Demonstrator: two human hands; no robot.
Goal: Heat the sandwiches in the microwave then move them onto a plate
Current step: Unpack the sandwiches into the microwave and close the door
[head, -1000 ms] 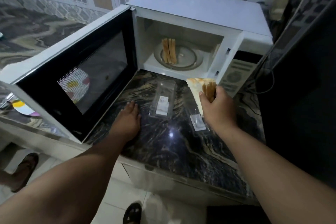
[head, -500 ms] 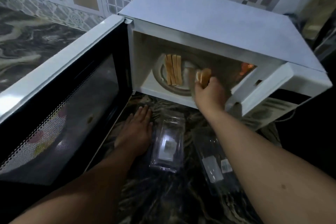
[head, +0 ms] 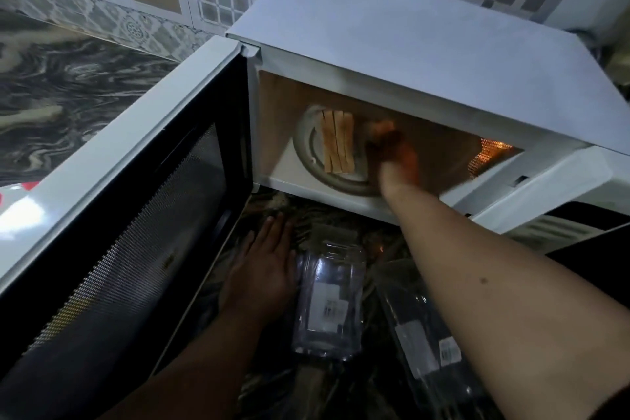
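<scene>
A: White microwave (head: 392, 44), door (head: 112, 232) swung wide to the left, cavity lamp lit orange.

B: Sandwiches?

A: One sandwich (head: 338, 142) lies on the glass turntable (head: 306, 150), left half. Right hand (head: 392, 153) is inside the cavity just beside it, blurred; something pale orange shows at the fingers (likely the second sandwich), but whether they pinch it, cannot tell.

B: Other hand?

A: Left hand (head: 262, 269) flat on the dark marbled worktop (head: 85, 78), fingers straight and together, below the door. Two clear plastic sandwich packs lie near: one (head: 329, 303) touching that hand, another (head: 426, 344) under the right forearm.
</scene>
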